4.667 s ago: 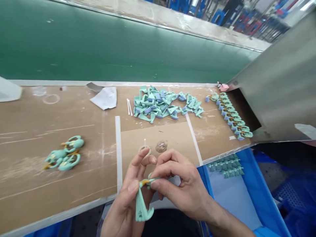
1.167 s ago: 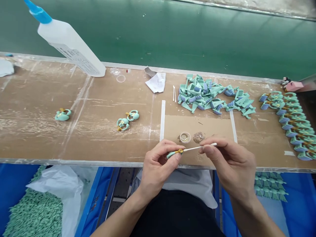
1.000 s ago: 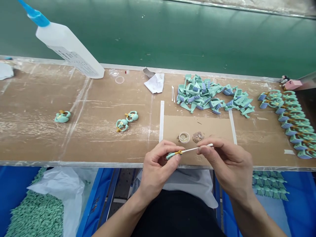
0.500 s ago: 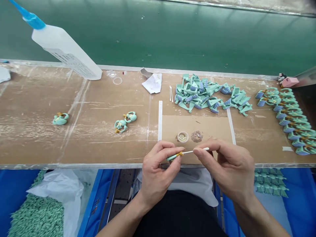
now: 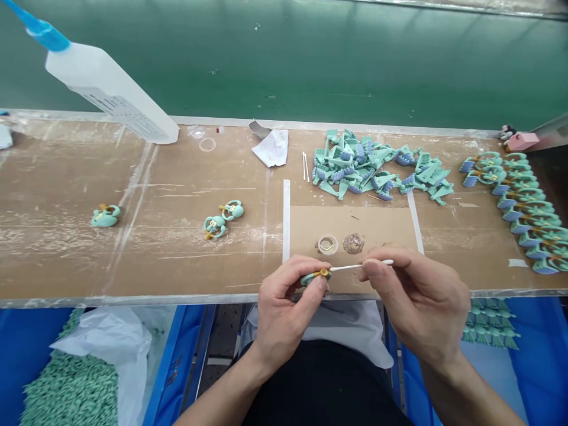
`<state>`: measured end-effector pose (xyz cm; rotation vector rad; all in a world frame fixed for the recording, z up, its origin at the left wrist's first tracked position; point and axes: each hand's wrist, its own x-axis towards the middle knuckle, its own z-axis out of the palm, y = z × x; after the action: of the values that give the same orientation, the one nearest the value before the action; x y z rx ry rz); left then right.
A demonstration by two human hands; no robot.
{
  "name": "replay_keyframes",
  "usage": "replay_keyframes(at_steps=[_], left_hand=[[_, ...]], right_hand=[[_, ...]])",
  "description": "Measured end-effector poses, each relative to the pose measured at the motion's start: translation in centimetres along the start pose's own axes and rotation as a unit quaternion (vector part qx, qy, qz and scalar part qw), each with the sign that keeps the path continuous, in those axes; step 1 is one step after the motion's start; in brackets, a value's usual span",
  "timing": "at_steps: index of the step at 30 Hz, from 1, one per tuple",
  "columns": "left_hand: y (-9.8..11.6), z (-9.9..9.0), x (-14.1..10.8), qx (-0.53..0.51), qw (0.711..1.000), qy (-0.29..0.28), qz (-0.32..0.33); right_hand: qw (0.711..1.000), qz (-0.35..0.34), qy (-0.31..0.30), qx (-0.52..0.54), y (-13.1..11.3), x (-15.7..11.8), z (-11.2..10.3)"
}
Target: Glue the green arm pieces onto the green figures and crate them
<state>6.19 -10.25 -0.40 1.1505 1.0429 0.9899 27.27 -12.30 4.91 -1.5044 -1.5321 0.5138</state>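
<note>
The left hand pinches a small teal plastic figure with a yellow band near the scuffed brown workbench's front edge; the right hand pinches a thin white cotton swab, its tip at the band (one slip could smear or drop the figure).

Against the earlier frames, the right hand has shifted rightward, leaving more of the cotton swab showing (its end stays at the yellow piece), and the mint figurine in the left hand now sits turned, showing a rounder side.
</note>
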Motion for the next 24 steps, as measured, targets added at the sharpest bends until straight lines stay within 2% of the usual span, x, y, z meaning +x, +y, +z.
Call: replay_keyframes(at_steps=[6,24], left_hand=[[-0.07,0.02,0.05,-0.018,1.000,-0.010,0.001],[-0.15,-0.04,-0.25,0.000,1.000,-0.008,0.002]], right_hand=[[1.000,-0.008,-0.019,0.003,-0.02,0.26,0.30],[0.999,-0.029,-0.027,0.011,-0.62,0.32,0.35]])
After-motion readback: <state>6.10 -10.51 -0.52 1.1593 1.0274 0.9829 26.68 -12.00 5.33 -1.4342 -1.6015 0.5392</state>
